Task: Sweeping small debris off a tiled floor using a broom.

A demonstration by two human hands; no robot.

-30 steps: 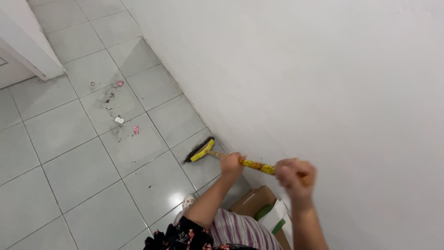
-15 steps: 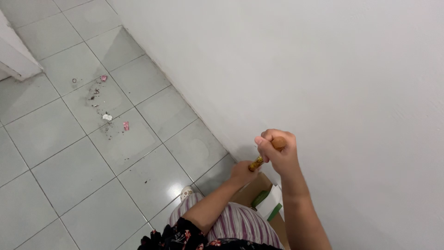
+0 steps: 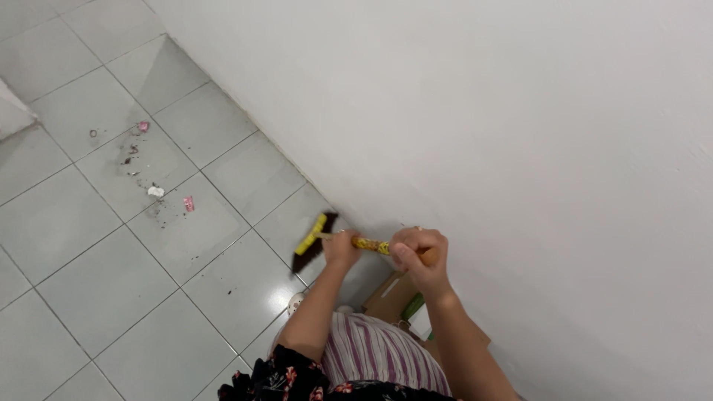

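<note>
Grey tiled floor point(image 3: 111, 297) by a white wall point(image 3: 483, 111), broom back down.
Both the left hand point(image 3: 342, 249) and right hand point(image 3: 418, 252) grip the broom point(image 3: 316, 241), whose head, hidden half a second ago, now meets the tiles beside the wall.

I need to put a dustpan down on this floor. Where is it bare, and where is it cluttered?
Bare tiles lie below the litter pile and left of the person's striped clothing. Crowded: the broom head beside the wall, both hands on the handle, and the cardboard box against the wall.
</note>
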